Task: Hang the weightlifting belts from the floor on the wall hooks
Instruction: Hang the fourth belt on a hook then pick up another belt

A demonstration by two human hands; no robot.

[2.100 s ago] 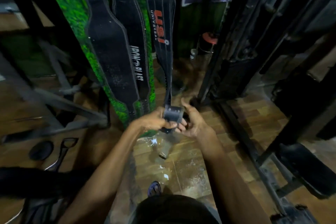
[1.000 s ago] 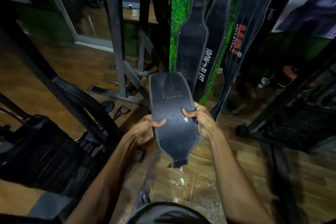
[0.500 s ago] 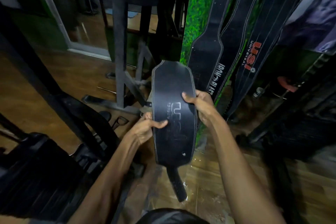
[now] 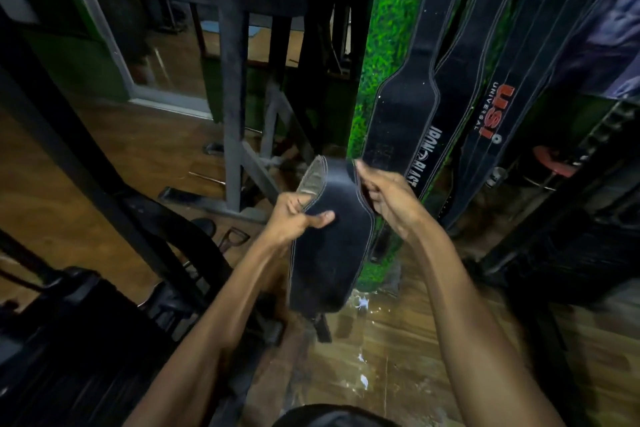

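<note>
Gripping a black belt [image 4: 329,253] at chest height, the left hand [image 4: 294,218] and right hand [image 4: 388,198] clamp its folded top; next it likely needs lifting toward an unseen hook beside the hung belts [image 4: 398,121].

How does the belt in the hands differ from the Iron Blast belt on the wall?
The held belt is bent over at its top, showing a pale inner face; the Iron Blast belt hangs straight. The held one is gripped by the left hand and right hand; the Iron Blast belt hangs untouched. Only the latter shows white lettering. Both are black with pale edge stitching.
</note>
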